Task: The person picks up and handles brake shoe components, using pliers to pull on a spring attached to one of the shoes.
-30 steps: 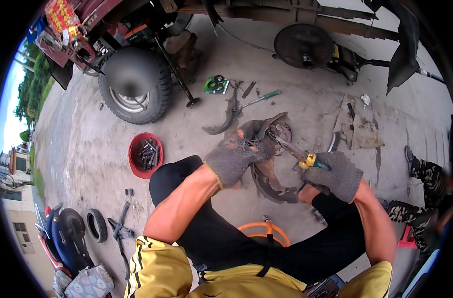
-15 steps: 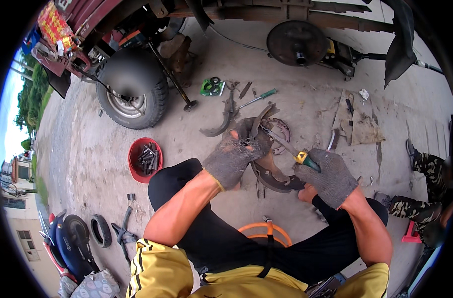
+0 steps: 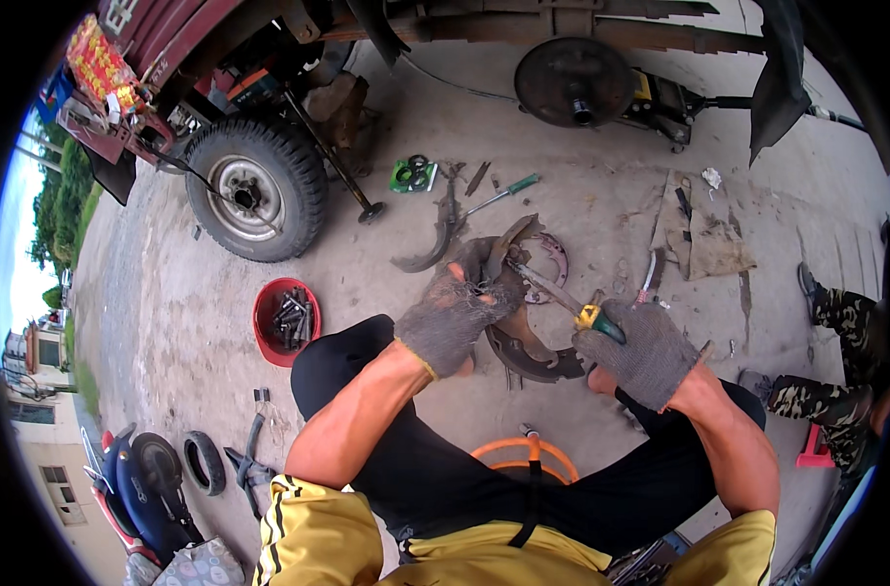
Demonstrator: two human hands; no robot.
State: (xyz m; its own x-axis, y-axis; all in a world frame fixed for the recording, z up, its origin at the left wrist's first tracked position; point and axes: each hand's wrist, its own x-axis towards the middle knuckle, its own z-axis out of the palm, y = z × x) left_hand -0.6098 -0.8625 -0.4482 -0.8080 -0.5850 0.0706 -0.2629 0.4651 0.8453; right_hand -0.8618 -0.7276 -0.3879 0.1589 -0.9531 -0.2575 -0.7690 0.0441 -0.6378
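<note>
**Hands on brake shoe, tool angled in**

Shifted slightly since the earlier frame: left hand (image 3: 456, 314) lower on the brake shoe (image 3: 523, 352), tool tip nearer the shoe's upper end. Left hand gloved, clamped around the shoe's top. Right hand (image 3: 645, 352) gloved, closed on the green-and-yellow handle of a screwdriver (image 3: 562, 296). Long axis of screwdriver running from lower right up to upper left, tip pointing at the left hand. Shoe held above the knees, curved, standing roughly upright, bulge toward the right.

Open concrete left of the red bowl (image 3: 285, 320); right side crowded by another person's camouflage legs (image 3: 826, 391). Wheel (image 3: 254, 190) well apart, upper left.

Tool tip hidden behind shoe and glove. Fingertips hard to make out under worn gloves. Orange ring (image 3: 523, 454) half covered by the lap.
</note>
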